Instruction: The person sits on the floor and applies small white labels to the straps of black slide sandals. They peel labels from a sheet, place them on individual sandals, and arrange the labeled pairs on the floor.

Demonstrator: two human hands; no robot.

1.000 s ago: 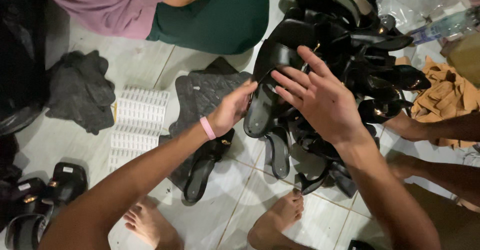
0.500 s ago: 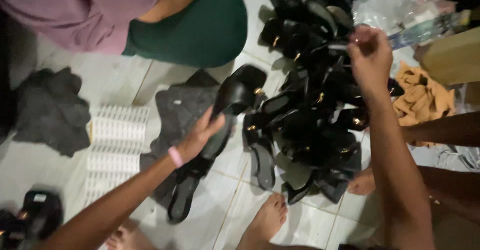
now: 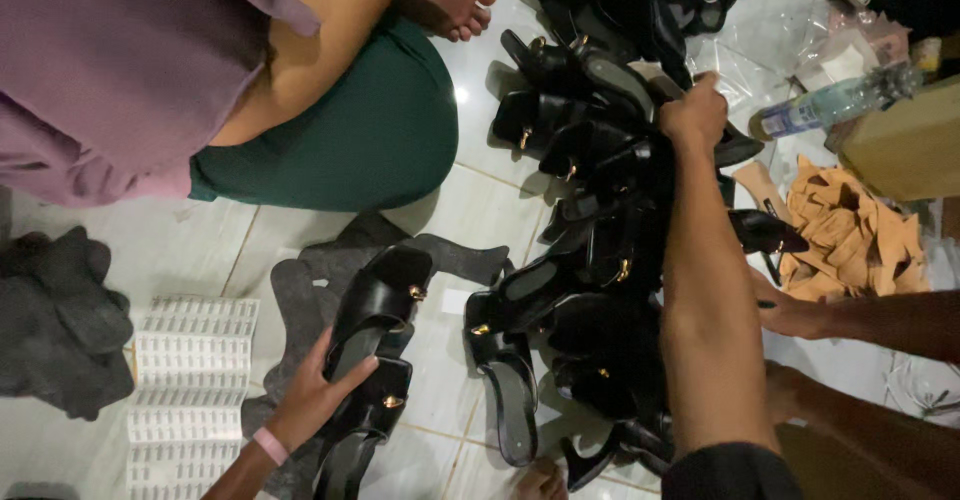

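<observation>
A heap of black sandals (image 3: 600,260) is spread on the tiled floor (image 3: 480,200) — the right hand (image 3: 697,112) is closed on one at its far edge. A black sandal (image 3: 375,310) is gripped by the left hand (image 3: 312,395) — above grey insoles (image 3: 300,300).

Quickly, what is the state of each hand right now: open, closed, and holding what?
Left hand: closed around a glossy black heeled sandal with a gold stud.
Right hand: fist closed in the pile of black sandals; what it grips cannot be told.

light: dim, indoor | glare: bright spot on floor tile (image 3: 462,93) | shadows: soft | focus: slightly soft, grainy
</observation>
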